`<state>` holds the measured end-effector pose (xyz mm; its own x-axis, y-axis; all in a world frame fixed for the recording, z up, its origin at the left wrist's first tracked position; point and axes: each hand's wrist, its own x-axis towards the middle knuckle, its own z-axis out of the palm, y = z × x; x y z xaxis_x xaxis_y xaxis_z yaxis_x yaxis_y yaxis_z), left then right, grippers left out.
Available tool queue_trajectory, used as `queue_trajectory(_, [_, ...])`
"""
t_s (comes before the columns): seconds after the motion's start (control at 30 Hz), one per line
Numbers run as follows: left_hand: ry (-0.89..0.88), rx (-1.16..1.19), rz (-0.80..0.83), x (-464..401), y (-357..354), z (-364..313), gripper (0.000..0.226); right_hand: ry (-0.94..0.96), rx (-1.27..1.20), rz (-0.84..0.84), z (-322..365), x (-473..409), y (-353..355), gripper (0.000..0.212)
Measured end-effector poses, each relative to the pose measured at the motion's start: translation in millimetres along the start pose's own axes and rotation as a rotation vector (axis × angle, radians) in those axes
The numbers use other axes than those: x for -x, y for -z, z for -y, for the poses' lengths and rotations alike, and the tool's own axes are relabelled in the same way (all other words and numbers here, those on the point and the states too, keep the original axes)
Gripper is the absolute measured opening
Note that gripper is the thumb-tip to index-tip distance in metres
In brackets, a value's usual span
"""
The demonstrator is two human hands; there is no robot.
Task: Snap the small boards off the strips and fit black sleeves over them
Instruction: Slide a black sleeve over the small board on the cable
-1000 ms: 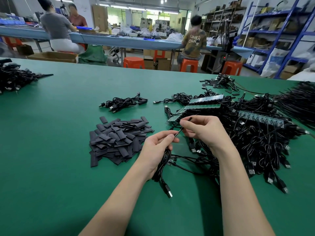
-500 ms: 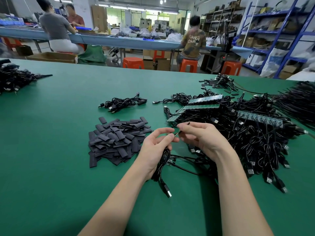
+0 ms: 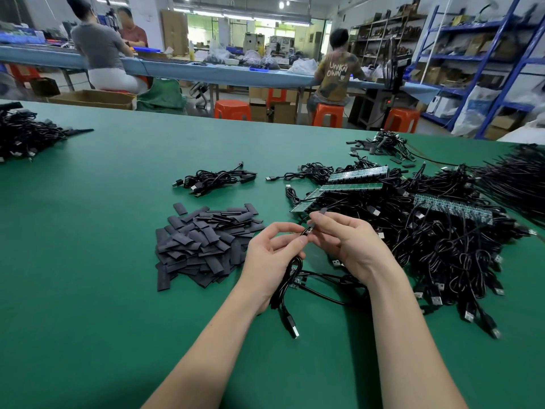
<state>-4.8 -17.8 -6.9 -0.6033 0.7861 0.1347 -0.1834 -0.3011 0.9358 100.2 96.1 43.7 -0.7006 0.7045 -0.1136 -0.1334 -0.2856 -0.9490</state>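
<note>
While you worked: step was sleeving, not snapping.
L hand (image 3: pixel 269 255): gripped looped black USB cable (image 3: pixel 287 293), w/ small green board (image 3: pixel 295 280) below.
R hand (image 3: pixel 342 243): pinched short black sleeve (image 3: pixel 308 230).
Flat black sleeves pile (image 3: pixel 203 243): just left.
Green board strips (image 3: pixel 351 187): beyond, on cable heap.
Next: prob. needed sleeve slid down over board.

We face a long pale-blue workbench (image 3: pixel 206 72) with orange plastic stools (image 3: pixel 232 110) beneath it, blue steel shelving (image 3: pixel 483 59) at right, cardboard boxes (image 3: pixel 91 98) on the floor, and bright ceiling strip lights (image 3: pixel 239 13).

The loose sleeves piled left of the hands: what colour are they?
Black, a dull matte black; the sleeve pile shows clearly in the head view, on the green table.
</note>
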Motion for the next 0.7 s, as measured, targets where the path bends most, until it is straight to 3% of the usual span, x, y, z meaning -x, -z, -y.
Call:
queue_trajectory(0.13, [-0.02,0.003,-0.032,-0.6,-0.5,0.1,0.012,0.042,0.006,0.007,-1.7,-1.0,1.3,0.014])
queue_trajectory(0.4, [-0.081,-0.075,-0.078,-0.4,-2.2,2.5,0.011,0.063,0.006,-0.077,-6.9,-2.6,0.2,0.049])
queue_trajectory(0.7, [-0.071,-0.042,-0.103,0.6,-3.9,1.1,0.009,0.037,0.053,-0.035,-7.1,-2.0,-2.4,0.031])
